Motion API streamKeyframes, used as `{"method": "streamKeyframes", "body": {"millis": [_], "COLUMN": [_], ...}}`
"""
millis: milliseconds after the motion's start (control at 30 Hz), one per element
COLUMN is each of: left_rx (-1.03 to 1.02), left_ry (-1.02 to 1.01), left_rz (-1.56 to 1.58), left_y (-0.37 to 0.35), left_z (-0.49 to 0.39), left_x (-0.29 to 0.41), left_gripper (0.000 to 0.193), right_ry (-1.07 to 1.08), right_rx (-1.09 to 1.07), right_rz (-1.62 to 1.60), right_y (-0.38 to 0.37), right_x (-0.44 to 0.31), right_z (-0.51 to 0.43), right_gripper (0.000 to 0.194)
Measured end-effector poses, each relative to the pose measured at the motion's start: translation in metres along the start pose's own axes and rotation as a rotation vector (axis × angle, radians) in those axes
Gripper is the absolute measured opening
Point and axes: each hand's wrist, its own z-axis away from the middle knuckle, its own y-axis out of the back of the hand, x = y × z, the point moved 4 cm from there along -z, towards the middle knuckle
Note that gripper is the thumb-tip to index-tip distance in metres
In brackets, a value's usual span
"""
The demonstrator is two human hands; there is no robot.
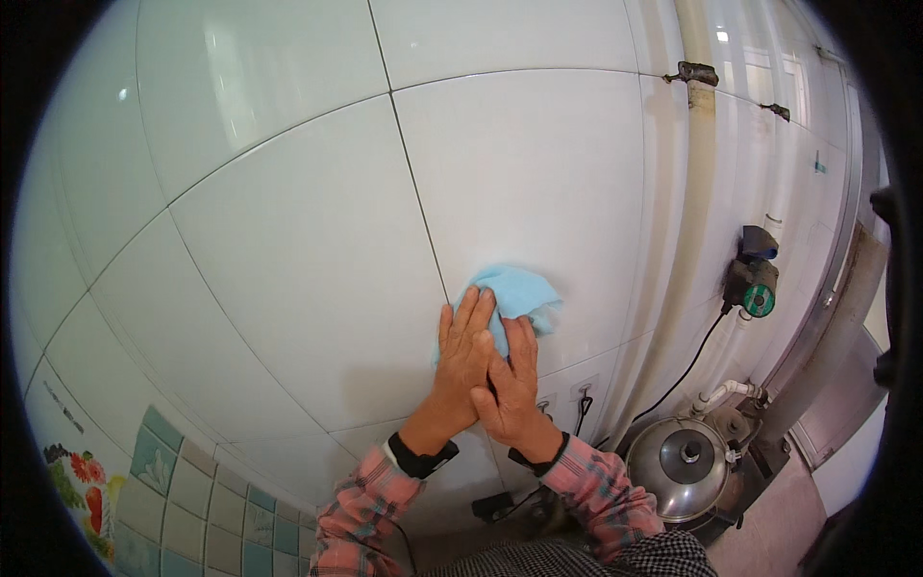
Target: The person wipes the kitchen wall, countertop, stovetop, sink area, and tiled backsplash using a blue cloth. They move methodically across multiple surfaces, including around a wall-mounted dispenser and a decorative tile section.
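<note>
A light-blue cloth (515,285) is bunched against a white glossy wall tile (519,180), near a dark vertical joint. Flat over its left part lies my left hand (454,371), fingers stretched upward and pressing it to the tile. My right hand (513,400) is beside it, with its fingers holding the lower right of the cloth. The two hands touch around the thumbs. Part of the cloth is hidden under them.
Pipes (699,159) run down the wall at right, near a dark pump with a green cap (758,300). A lidded metal pan (678,469) stands at lower right. Wall hooks (585,389) sit below the hands. Teal and grey tiles (187,498) cover the lower left.
</note>
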Motion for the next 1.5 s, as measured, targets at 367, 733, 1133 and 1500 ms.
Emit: {"method": "streamKeyframes", "body": {"millis": [367,733,1133,1500], "left_rx": [-0.098,-0.111,-0.217,0.057], "left_ry": [0.195,0.521,0.545,0.834], "left_rz": [-0.083,-0.193,-0.246,-0.275], "left_y": [0.065,0.079,0.085,0.132], "left_z": [0.128,0.175,0.183,0.246], "left_x": [0.024,0.029,0.036,0.048], "left_gripper": [0.09,0.063,0.053,0.045], "right_ry": [0.173,0.119,-0.328,-0.212], "right_rx": [0.072,0.211,0.145,0.255], "right_rz": [0.265,0.423,0.419,0.4], "right_y": [0.001,0.106,-0.005,-0.029], "right_x": [0.012,0.034,0.013,0.029], "right_z": [-0.032,-0.184,0.083,0.034], "right_gripper": [0.073,0.053,0.063,0.057]}}
